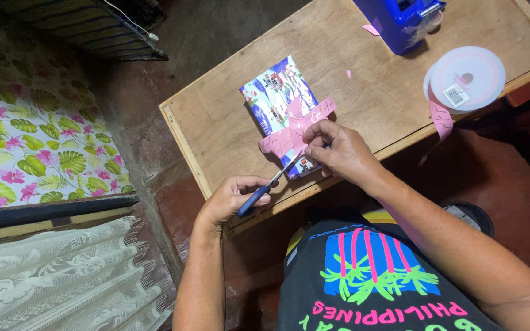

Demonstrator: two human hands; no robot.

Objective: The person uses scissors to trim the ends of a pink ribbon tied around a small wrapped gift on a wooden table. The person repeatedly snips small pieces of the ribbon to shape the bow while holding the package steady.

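Observation:
A small box wrapped in blue patterned paper (pixel 273 89) lies on a low wooden table (pixel 363 92), with pink ribbon (pixel 295 125) crossed over it. My left hand (pixel 231 199) grips blue-handled scissors (pixel 268 186) at the table's near edge, blades pointing up toward the ribbon. My right hand (pixel 338 150) pinches the ribbon on the near end of the box, right beside the scissor tips.
A white spool of pink ribbon (pixel 466 78) sits at the table's right edge, its loose end hanging over. A blue tape dispenser (pixel 400 18) stands at the back. A floral mattress (pixel 26 135) and lace cloth (pixel 62 276) lie to the left.

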